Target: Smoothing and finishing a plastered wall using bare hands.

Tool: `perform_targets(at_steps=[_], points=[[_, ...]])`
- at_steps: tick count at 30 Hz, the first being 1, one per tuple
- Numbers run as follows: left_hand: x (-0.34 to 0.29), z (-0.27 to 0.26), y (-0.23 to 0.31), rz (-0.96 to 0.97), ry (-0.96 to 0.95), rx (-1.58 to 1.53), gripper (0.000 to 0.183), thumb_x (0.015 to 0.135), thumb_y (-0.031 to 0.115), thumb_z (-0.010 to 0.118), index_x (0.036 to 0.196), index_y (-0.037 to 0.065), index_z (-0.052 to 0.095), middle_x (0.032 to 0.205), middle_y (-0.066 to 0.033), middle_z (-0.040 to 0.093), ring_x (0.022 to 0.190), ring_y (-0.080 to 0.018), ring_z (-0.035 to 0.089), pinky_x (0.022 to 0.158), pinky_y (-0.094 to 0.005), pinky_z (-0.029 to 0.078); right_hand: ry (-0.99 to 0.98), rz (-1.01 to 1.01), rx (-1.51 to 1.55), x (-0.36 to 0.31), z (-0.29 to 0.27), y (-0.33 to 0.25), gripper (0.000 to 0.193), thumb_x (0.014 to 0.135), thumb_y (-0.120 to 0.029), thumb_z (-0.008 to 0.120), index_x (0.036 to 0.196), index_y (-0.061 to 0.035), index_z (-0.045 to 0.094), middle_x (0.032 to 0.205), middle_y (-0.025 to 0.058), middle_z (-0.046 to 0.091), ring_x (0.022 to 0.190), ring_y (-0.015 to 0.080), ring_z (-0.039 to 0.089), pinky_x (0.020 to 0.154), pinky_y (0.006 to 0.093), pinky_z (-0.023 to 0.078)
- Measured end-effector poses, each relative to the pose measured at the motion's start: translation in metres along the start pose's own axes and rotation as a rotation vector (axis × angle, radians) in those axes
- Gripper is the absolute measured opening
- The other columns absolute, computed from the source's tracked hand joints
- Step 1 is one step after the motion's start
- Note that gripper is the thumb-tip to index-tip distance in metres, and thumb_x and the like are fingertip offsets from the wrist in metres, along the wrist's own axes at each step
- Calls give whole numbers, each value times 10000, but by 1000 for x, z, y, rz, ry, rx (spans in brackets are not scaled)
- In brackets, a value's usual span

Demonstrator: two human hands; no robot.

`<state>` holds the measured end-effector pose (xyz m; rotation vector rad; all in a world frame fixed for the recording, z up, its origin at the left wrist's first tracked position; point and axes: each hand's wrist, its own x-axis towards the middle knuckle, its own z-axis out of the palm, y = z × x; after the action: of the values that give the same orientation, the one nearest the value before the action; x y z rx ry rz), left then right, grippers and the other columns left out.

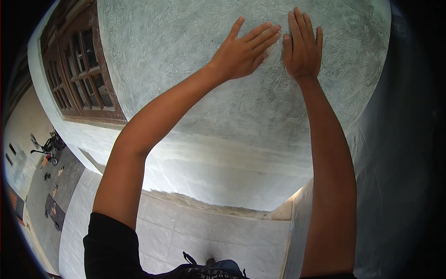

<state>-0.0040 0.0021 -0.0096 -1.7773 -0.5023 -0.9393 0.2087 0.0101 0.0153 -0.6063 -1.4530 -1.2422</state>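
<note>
Black short-sleeved shirt [110,244] cloth is closest, along the lower edge from seven to five o'clock, with two bare arms reaching up from it. Filling the view from the centre toward twelve o'clock is a grey-green plastered wall [241,107], its surface rough and swirled. Near twelve o'clock the left hand [246,49] lies spread on it, empty, fingers aimed toward two o'clock and little finger held apart. Just beside it, at one o'clock, the right hand [304,49] lies flat and empty, fingers pointing up. Lower down, the wall turns pale and smoother. Brown wooden windows [81,69] sit at ten o'clock, pale floor tiles [195,232] at six, a dark blue-grey surface [399,153] at three. Far off at nine stands a small dark wheeled vehicle [51,146], its type unclear.
</note>
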Motion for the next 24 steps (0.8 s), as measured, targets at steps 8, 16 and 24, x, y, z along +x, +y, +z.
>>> perform_targets(at_steps=[8,16,24], points=[[14,0,5,-53,17,124,517,1049,328,522,1530,142,491,1645,-5,403,1522,-154,361,1198,-672,207,-12,-2,-9,-1,-4,2,514,1070,-296,395,1565,-169,451,1644,27,417,1534,229,356,1244,547,213],[18,-3,-2,-156,53,116,549,1053,311,504,1567,131,438,1614,-20,454,1526,-185,354,1216,-688,124,-18,17,-10,0,-1,-5,511,1066,-295,397,1557,-168,463,1637,27,430,1526,235,370,1243,541,221],[30,-16,-41,-294,46,275,546,1063,324,483,1574,139,430,1668,-18,364,1539,-191,329,1204,-688,200,-29,23,-21,0,3,-11,516,1065,-302,393,1559,-170,458,1636,27,430,1528,233,364,1243,543,218]])
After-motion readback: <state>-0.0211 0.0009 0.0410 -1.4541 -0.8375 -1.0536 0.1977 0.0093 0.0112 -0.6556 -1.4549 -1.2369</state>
